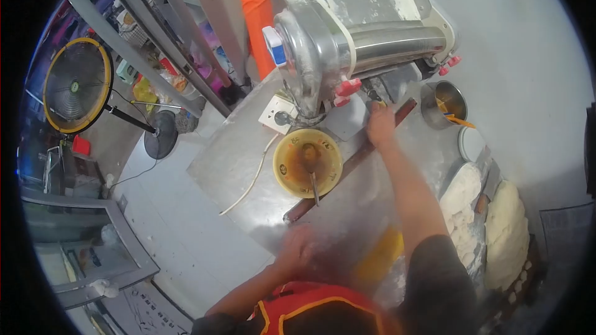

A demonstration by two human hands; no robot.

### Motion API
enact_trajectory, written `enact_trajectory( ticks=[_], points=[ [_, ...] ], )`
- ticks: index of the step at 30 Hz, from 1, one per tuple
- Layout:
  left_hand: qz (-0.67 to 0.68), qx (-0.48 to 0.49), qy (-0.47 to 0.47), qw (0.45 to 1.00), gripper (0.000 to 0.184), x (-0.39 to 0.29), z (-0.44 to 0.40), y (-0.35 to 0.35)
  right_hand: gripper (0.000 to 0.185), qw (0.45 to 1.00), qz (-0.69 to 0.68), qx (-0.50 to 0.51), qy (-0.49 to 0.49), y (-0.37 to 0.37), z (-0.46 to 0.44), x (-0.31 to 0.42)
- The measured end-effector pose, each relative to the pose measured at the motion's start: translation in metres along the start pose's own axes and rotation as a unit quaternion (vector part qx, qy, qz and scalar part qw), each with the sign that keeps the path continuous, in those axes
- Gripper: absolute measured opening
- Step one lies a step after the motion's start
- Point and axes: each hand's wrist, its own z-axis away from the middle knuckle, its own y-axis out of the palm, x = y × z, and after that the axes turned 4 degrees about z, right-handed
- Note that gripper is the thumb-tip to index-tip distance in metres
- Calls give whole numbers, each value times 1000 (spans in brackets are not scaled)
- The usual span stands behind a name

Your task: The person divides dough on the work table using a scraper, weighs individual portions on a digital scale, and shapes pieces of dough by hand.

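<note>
While the right hand (380, 124) is lying across the far part of a dark wooden bar (354, 162), its fingers are pointing toward the base of a metal dough-sheeting machine (397, 46). These fingers are bending near a small dark object (372, 91); whether they are grasping it or the bar, one cannot tell. The left hand (299, 249) is appearing blurred at the near side, close to the near end of the bar; whether its fingers are clenched or released, one cannot tell. The bar is running obliquely over the metal bench (217, 164), from near left to far right. Just left of it, a yellow bowl (281, 164) is containing brownish liquid, and a metal spoon (314, 187) is leaning on the near rim. Farther left, a white power socket (270, 110) is lying beside the machine, its cable (249, 180) trailing toward the near left. To the right, a steel pot (429, 107) is standing beyond a round white lid (473, 144), and two pale dough masses (506, 236) are resting nearer.
</note>
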Motion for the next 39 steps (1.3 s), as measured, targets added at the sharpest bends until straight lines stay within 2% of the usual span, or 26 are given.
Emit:
enact_trajectory(
  ticks=[2, 3, 6, 9, 12, 14, 16, 18, 20, 23, 26, 27, 29, 30, 32, 33, 34, 35, 36, 37, 39],
  points=[
    [-3, -62, -14, 998, 42, 2, -2, -15, 74, 986, -86, 125, 68, -12, 2, 23],
    [-5, -92, -23, 995, 41, 3, -3, -19, 93, 980, -71, 152, 107, -13, 1, 29],
    [10, -90, -53, 995, 40, 5, -10, -34, 103, 953, -66, 247, 165, -25, -9, 36],
    [-12, -63, -68, 996, 39, 11, -12, -40, 95, 945, -61, 251, 202, -32, -15, 39],
    [-34, -82, -29, 996, 41, 19, -7, -35, 78, 962, -147, 217, 78, 26, -20, 4],
    [-42, -78, -23, 996, 41, 26, 1, -32, 56, 949, -231, 195, 88, 2, -18, -1],
    [-45, -71, 8, 996, 41, 26, -1, -28, 35, 960, -230, 160, 24, -58, -8, 9],
    [-47, -70, 53, 995, 40, 20, -8, -26, 27, 984, -151, -72, -61, -63, 13, 26],
    [-35, -26, 80, 996, 39, 4, -18, -24, 24, 992, -112, -38, -49, -94, 40, 49],
    [-19, 34, 91, 995, 40, -7, -25, -11, 27, 990, -93, 94, -49, -77, 58, 43],
    [-1, 69, 112, 991, 42, -11, -37, 2, 27, 994, -89, -51, -24, -82, 71, 1],
    [7, 81, 123, 989, 43, -13, -41, 7, 23, 942, -252, -114, 191, -101, 78, 1],
    [3, 102, 126, 987, 44, -16, -48, 26, 23, 971, -146, -110, 157, -84, 114, -60],
    [0, 109, 125, 986, 44, -17, -51, 36, 22, 868, -373, -131, 301, -92, 134, -84],
    [9, 119, 155, 981, 44, -22, -59, 53, 26, 856, -311, -153, 384, -98, 190, -153],
    [13, 122, 168, 978, 44, -24, -62, 63, 27, 732, -433, -193, 489, -133, 209, -174],
    [5, 118, 176, 977, 43, -27, -65, 74, 26, 677, -457, -246, 521, -149, 232, -197],
    [-4, 114, 183, 977, 43, -28, -69, 86, 26, 675, -445, -260, 528, -158, 256, -225],
    [-14, 109, 191, 976, 43, -32, -73, 96, 30, 609, -469, -336, 544, -163, 271, -247],
    [-17, 103, 187, 977, 42, -36, -77, 105, 26, 554, -503, -377, 546, -155, 287, -277],
    [-25, 86, 174, 981, 42, -43, -84, 120, 28, 477, -543, -406, 559, -142, 308, -324]
  ],
)
